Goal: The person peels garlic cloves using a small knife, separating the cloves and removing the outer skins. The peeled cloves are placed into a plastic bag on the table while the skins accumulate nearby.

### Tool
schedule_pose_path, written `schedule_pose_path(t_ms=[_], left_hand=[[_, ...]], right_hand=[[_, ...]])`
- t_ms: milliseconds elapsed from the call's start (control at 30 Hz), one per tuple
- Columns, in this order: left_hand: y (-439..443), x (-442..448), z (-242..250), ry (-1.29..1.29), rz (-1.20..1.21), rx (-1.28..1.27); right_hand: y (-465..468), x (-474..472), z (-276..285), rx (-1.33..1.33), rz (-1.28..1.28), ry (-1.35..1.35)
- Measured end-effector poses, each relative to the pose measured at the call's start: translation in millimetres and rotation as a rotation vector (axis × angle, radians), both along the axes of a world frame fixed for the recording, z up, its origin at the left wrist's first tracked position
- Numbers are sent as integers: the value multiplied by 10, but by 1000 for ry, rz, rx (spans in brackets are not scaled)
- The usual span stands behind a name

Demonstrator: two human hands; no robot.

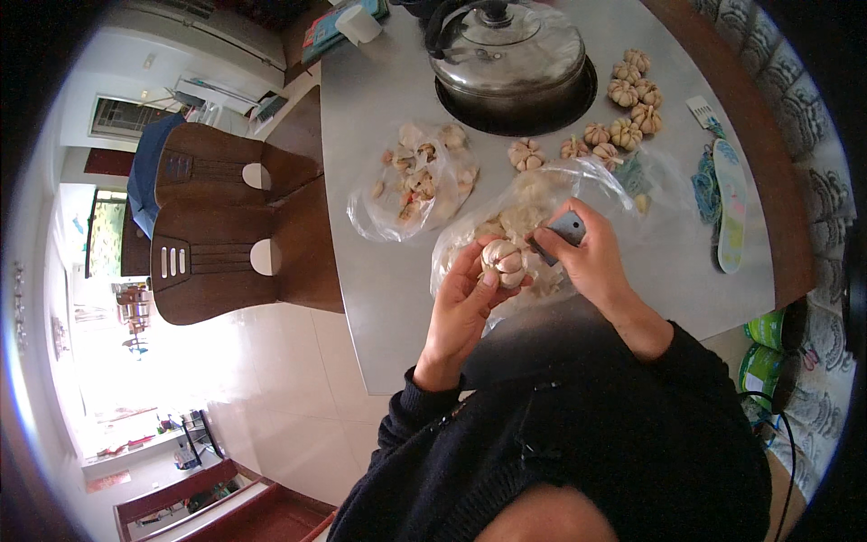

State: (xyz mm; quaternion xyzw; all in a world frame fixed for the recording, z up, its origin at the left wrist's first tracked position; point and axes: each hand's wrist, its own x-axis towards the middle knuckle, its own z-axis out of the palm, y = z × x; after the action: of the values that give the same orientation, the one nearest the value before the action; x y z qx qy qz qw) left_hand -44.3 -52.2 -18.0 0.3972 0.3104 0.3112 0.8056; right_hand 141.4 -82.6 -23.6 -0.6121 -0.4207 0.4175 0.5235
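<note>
My left hand (467, 291) holds a whole garlic bulb (504, 263) by its sides, thumb in front and fingers behind. In my right hand (589, 251) is a small flat grey metal blade (567, 232) with a dark hole in it, its edge close to the bulb but apart from it. Beneath both hands lies a clear plastic bag (450, 247) with pale garlic skins inside. Farther left on the table sits another clear bag (413, 183) holding garlic bulbs and brownish scraps. Several garlic bulbs (626, 93) form a curved row beyond my right hand.
A lidded steel pot (508, 61) rests in a round opening of the grey table (379, 291). Blue-green netting (706, 186), a white insole-shaped piece (729, 210) and a white fork-like piece (702, 112) lie at the right. Wooden chairs (223, 257) adjoin the left edge; a white cup (359, 26) stands far left.
</note>
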Motion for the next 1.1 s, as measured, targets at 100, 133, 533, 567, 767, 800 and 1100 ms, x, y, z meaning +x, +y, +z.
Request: schedule_pose_path(t_ms=[100,133,533,567,767,800,1100], left_hand=[[24,4,-11,12,22,-9],[26,6,-17,24,38,-1],[19,2,-49,8,72,11],[11,0,-50,19,75,15],[-105,-4,-18,66,94,149],[-133,-2,1,83,97,168],[-195,230,85,341,97,378]], right_hand=[[-13,39,17,-47,13,266],[-26,41,33,-57,28,405],[-23,-61,80,-49,33,240],[-24,-67,71,-44,20,206],[-166,-180,62,152,-76,-53],[-221,-208,64,239,-116,-91],[-1065,-151,-2,608,-408,-101]])
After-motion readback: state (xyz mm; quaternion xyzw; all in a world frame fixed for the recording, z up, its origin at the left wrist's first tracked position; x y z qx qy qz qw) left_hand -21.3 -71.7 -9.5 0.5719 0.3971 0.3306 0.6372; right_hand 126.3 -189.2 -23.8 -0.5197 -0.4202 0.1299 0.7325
